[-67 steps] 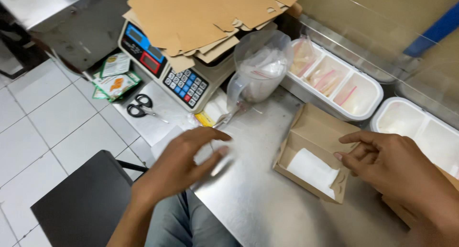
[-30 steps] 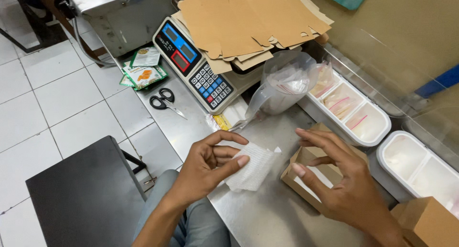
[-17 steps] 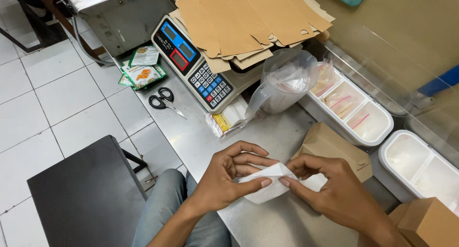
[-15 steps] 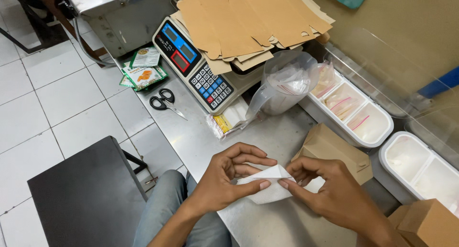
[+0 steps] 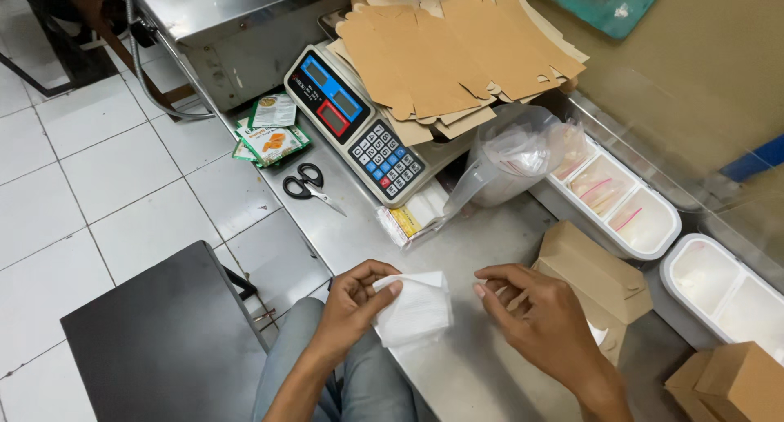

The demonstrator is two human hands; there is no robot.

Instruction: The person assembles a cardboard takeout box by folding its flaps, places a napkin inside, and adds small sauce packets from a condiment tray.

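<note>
Carefully pinch white paper sheet [image 5: 415, 309] with left hand [image 5: 353, 301] closed on its edge, bringing empty, loosely open right hand [image 5: 545, 324] beside brown box [image 5: 594, 276].

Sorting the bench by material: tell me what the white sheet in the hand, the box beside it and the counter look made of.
White sheet: thin paper or tissue, matte, soft folds; left hand pinches it.
Box: plain brown cardboard, matte, creased flaps; right hand is beside it.
Counter: likely stainless steel, dull grey sheen with soft reflections.
</note>
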